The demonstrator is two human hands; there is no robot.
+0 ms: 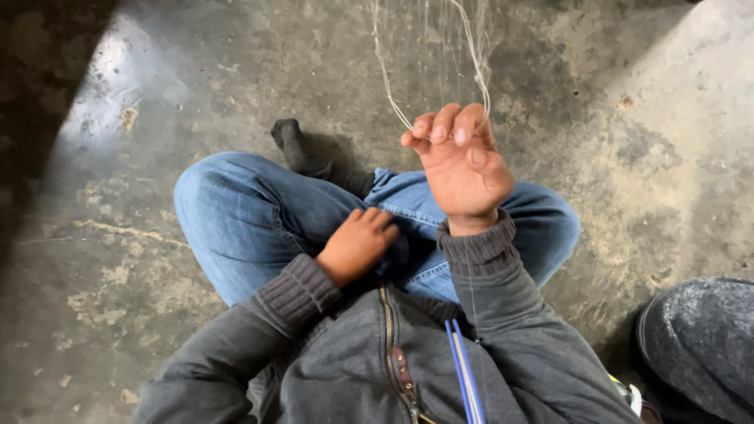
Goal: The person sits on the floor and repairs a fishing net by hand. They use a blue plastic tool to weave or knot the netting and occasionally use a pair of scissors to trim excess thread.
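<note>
Overhead, pale threads (393, 94) are being pinched by the right hand (459, 169).
Beside the jeans (251, 220), left hand's (357, 245) fingers are being curled; tension is best kept even.

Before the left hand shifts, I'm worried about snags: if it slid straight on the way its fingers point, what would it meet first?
Probably the jeans under the left hand, then the right forearm's grey sleeve; the depth is unclear.
</note>
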